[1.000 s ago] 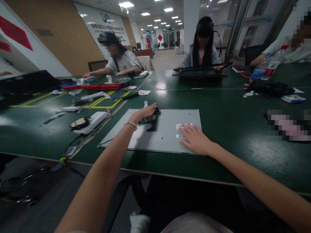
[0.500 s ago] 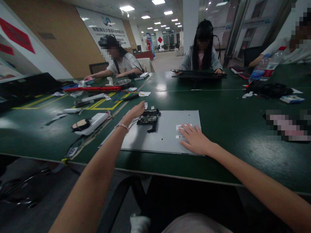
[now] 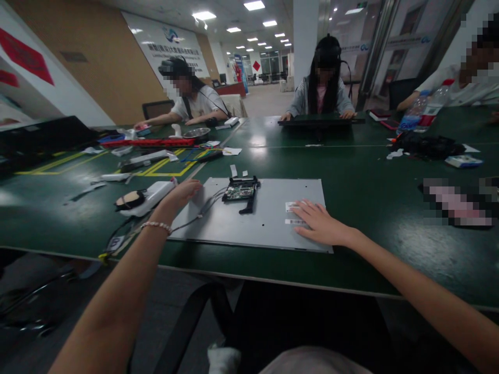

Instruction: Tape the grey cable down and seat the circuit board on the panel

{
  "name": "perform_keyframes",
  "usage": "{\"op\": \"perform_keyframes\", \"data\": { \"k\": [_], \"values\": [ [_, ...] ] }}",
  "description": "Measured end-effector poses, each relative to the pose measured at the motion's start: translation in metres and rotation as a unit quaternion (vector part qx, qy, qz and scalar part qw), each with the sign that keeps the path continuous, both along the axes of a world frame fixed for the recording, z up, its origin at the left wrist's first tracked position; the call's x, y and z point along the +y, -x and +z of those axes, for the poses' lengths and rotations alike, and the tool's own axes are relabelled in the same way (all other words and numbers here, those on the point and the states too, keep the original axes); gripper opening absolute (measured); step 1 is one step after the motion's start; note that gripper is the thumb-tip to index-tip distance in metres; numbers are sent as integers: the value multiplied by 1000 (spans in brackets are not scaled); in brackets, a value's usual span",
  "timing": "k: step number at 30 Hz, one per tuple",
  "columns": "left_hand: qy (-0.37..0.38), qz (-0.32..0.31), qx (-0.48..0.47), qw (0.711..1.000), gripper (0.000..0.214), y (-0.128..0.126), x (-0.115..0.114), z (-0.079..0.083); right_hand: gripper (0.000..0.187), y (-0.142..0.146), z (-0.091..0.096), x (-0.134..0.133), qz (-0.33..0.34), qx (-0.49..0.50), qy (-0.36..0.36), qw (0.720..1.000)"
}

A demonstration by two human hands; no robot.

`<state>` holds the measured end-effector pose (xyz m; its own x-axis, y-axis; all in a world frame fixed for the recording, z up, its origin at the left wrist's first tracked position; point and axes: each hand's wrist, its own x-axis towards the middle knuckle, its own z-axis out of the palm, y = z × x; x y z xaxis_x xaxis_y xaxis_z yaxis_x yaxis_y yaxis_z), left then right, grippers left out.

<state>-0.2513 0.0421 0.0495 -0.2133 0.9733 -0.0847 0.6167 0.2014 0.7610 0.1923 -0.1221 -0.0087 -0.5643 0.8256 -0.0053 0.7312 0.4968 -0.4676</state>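
Two bare hands are out over a grey metal panel (image 3: 268, 218) that lies flat on the green table (image 3: 370, 208), its near edge close to the table's front edge. The right hand (image 3: 322, 224) rests palm down on the panel's near right part, fingers spread and flat, gripping nothing; it lies over the white labels (image 3: 293, 214) there. Likely it pins the sheet so it does not slide. The left hand (image 3: 183, 191) is at the panel's far left corner, fingers loosely curled at the edge. Whether they pinch anything I cannot tell; thin wires (image 3: 206, 205) run from near it toward the board. A bead bracelet (image 3: 156, 225) sits on that wrist.

The small circuit board (image 3: 240, 191) sits on the panel's far middle, between the hands and touched by neither. A black cable or bracket (image 3: 249, 205) trails off it toward the near side.

Left of the panel, just beside the left hand, lies a white handheld tool (image 3: 146, 197) with a dark end, its cord dropping over the table edge. Two small white strips (image 3: 234, 170) lie just beyond the panel. Yellow tape lines (image 3: 167, 166) mark a bay farther left, with scattered parts.

Across the table, other people sit at work: one at far left with hands near a red strip (image 3: 148, 141), one straight ahead behind a dark flat unit (image 3: 319, 122). Water bottles (image 3: 419, 111) stand far right.
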Motion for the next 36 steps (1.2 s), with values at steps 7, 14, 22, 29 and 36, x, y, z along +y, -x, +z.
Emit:
{"op": "perform_keyframes", "data": {
  "k": [7,14,22,29,36],
  "values": [
    [55,53,-109,991,20,-1,-10,-1,71,-30,2,7,-223,204,93,949],
    [81,22,-152,985,37,1,-11,-7,69,-69,5,10,-210,337,144,906],
    [82,-4,-194,978,41,-28,-25,-14,71,-115,-2,-5,-298,295,113,901],
    [70,-35,-205,976,40,-72,-49,-14,72,-146,-12,-17,-372,304,87,872],
    [45,-94,-179,978,59,-100,-57,-26,76,-157,-12,-23,-431,301,72,848]
  ]
}}
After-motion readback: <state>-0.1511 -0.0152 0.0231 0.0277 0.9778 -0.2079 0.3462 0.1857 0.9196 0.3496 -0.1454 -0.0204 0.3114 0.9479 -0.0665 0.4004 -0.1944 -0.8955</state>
